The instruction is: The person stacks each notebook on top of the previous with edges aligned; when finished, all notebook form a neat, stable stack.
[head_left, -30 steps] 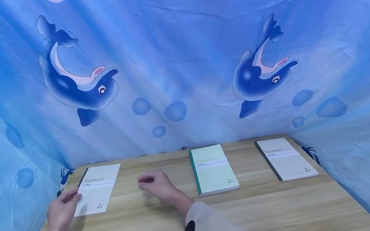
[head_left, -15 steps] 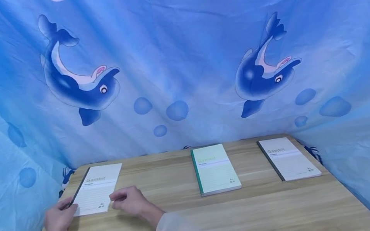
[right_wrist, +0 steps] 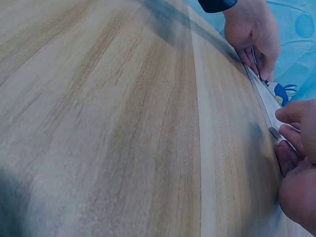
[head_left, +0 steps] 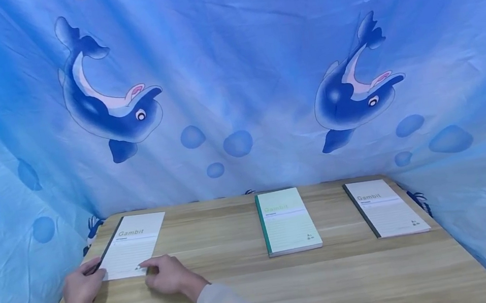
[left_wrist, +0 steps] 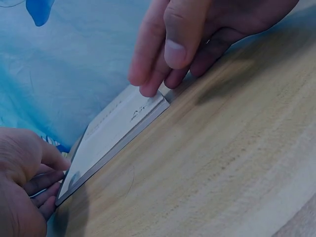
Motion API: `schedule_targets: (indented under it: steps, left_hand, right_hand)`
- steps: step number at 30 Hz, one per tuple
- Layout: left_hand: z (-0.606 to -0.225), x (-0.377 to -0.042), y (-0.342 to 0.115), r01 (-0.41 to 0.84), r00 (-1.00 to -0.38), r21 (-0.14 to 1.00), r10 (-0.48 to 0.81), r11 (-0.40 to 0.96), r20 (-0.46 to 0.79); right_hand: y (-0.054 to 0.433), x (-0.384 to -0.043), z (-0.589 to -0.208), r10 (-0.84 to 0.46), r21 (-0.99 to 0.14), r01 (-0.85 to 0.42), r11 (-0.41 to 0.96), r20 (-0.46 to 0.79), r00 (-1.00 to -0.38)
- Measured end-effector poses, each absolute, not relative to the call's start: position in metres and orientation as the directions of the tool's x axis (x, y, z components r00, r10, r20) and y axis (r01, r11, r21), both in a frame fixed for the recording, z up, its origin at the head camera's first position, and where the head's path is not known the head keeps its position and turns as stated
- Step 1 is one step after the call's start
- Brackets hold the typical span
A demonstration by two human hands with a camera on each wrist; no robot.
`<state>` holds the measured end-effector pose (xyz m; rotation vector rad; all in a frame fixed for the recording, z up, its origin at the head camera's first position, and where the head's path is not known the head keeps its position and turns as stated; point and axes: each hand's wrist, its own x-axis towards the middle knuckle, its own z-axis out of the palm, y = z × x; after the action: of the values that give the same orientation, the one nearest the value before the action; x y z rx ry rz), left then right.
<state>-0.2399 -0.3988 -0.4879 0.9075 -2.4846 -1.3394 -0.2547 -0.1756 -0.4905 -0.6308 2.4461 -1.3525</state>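
A white notebook [head_left: 133, 248] marked "Gambit", with a dark spine, lies at the left of the table. My left hand [head_left: 78, 288] grips its spine edge near the lower left corner; in the left wrist view the thumb is at the top edge and the fingers are beside the spine. My right hand [head_left: 167, 274] is at the lower right corner, index finger stretched over the cover. The left wrist view shows its fingertips [left_wrist: 148, 89] right at that corner. The right wrist view shows both hands along the notebook's near edge [right_wrist: 261, 101].
A thicker green-spined notebook [head_left: 289, 222] lies in the middle of the wooden table [head_left: 343, 281]. Another dark-spined white notebook [head_left: 386, 207] lies at the right. A blue curtain [head_left: 223, 72] printed with dolphins hangs behind and at both sides.
My right hand has come left from the middle of the table to the left notebook's lower right corner. My left hand has lowered slightly along the spine. The notebooks keep their places.
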Motion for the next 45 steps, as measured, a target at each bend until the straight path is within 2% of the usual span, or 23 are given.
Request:
schedule_targets:
  steps: [4, 11, 18, 27, 35, 45]
  left_hand:
    - [-0.487, -0.240, -0.397, -0.417, -0.801, 0.815, -0.586, 0.402, -0.121]
    - [-0.487, -0.240, -0.395, -0.430, -0.786, 0.815, -0.604, 0.387, -0.128]
    - [-0.489, -0.241, -0.395, -0.442, -0.780, 0.808, -0.612, 0.390, -0.131]
    - [-0.489, -0.239, -0.395, -0.449, -0.772, 0.805, -0.621, 0.387, -0.132]
    - [-0.487, -0.238, -0.397, -0.447, -0.771, 0.830, -0.614, 0.334, -0.168]
    - [-0.493, -0.240, -0.424, -0.485, -0.774, 0.857, -0.542, 0.175, -0.327]
  right_hand:
    - [-0.177, -0.254, -0.489, -0.475, -0.850, -0.220, 0.479, -0.040, -0.879]
    - [-0.180, -0.252, -0.485, -0.389, -0.900, -0.086, 0.428, -0.098, -0.916]
    - [-0.183, -0.248, -0.483, -0.271, -0.955, 0.053, 0.293, -0.136, -0.953]
    - [-0.188, -0.244, -0.481, -0.202, -0.986, 0.161, 0.051, -0.168, -0.965]
    - [-0.188, -0.245, -0.484, -0.078, -0.982, 0.190, -0.002, -0.189, -0.979]
    - [-0.183, -0.250, -0.485, -0.081, -0.980, 0.196, -0.032, -0.192, -0.978]
